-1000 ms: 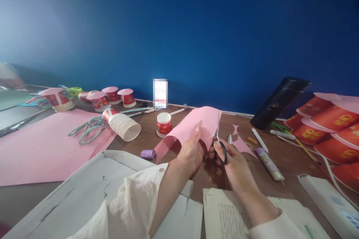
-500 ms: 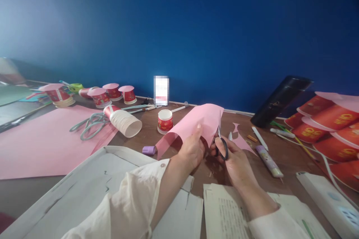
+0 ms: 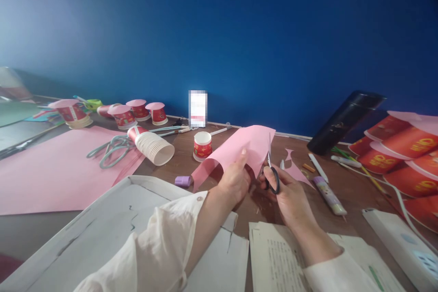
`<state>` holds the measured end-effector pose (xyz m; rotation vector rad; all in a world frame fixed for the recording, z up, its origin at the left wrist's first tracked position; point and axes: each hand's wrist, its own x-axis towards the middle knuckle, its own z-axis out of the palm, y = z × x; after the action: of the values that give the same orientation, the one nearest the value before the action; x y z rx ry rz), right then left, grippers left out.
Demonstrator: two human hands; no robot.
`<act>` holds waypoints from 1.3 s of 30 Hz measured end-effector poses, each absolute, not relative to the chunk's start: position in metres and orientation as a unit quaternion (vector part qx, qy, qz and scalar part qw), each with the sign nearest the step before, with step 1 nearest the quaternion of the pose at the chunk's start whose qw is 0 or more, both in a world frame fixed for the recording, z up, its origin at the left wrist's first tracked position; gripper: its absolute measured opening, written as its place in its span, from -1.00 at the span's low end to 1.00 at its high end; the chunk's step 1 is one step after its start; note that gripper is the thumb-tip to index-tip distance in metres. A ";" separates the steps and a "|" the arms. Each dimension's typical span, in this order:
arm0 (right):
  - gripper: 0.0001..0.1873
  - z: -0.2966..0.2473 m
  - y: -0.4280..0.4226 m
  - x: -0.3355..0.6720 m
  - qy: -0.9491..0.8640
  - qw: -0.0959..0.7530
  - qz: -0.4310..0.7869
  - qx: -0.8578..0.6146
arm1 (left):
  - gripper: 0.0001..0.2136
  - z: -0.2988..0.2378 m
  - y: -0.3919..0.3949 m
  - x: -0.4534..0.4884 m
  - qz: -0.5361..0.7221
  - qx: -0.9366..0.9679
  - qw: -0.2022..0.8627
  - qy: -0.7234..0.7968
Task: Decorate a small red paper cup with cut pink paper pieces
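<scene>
My left hand (image 3: 235, 179) pinches the lower edge of a curled pink paper sheet (image 3: 239, 148) and holds it up over the brown table. My right hand (image 3: 290, 194) grips black-handled scissors (image 3: 272, 174), fingers through the loops, with the blades standing upright into the paper's right edge. A cut pink scrap (image 3: 294, 169) lies on the table just behind the scissors. Both hands are close together at centre.
A stack of paper cups (image 3: 152, 146) lies on its side beside teal cord (image 3: 109, 150). A single red cup (image 3: 201, 146), a purple cap (image 3: 183, 180), a glue stick (image 3: 328, 195), a black flask (image 3: 345, 121), red lanterns (image 3: 407, 150), a large pink sheet (image 3: 51, 173) and printed pages (image 3: 277, 260) surround the hands.
The pink paper and both hands sit slightly higher in view; the scissors stay in the paper's right edge. The camera has tilted a little.
</scene>
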<state>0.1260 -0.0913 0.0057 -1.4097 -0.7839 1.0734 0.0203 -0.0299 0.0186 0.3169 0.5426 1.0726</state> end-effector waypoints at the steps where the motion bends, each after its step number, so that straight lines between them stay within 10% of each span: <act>1: -0.48 0.006 -0.091 0.126 -0.338 0.565 0.454 -0.600 | -0.77 0.019 -0.030 0.020 0.490 0.161 0.821 0.245; 20: -0.42 0.005 -0.090 0.131 -0.375 0.545 0.419 -0.622 | -0.60 0.016 -0.025 0.016 0.465 0.201 0.827 0.245; 39: -0.35 0.012 -0.092 0.147 -0.419 0.496 0.414 -0.638 | -0.91 0.017 -0.022 0.013 0.537 0.147 0.776 0.297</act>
<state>0.1469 -0.0921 0.0117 -1.5447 -1.0152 1.0027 0.0130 -0.0218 0.0165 0.3188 0.6418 1.1611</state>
